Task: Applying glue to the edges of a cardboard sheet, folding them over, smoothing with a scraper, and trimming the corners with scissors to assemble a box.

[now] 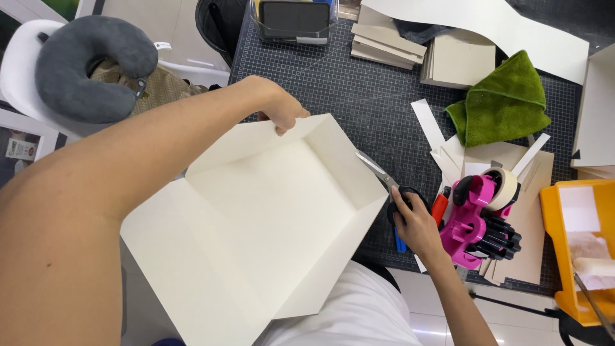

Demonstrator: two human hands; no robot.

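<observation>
Between the two hands, a large cream folded card sheet [269, 218] with raised side walls is held over the near edge of the surface [359, 96], a dark gridded cutting mat. The far wall's top edge is pinched by the fingers [282, 125] of the left hand [278, 106], which are closed on it. Scissors [391, 186] with black handles are gripped by the closed fingers [400, 208] of the right hand [416, 227]; the silver blades are directed at the sheet's right wall, touching or just beside its edge.

Just right of the right fingers: a red-handled tool [439, 206], partly hidden, and a pink tape dispenser [477, 221] carrying a cream tape roll [506, 186].
Beyond the right fingers: white paper strips [428, 125], a green cloth [503, 102], stacked grey boards [384, 41].
Far right of the right fingers: a yellow tray [567, 256].
Left of the left fingers: a grey neck pillow [90, 64] on a white chair [19, 70].
</observation>
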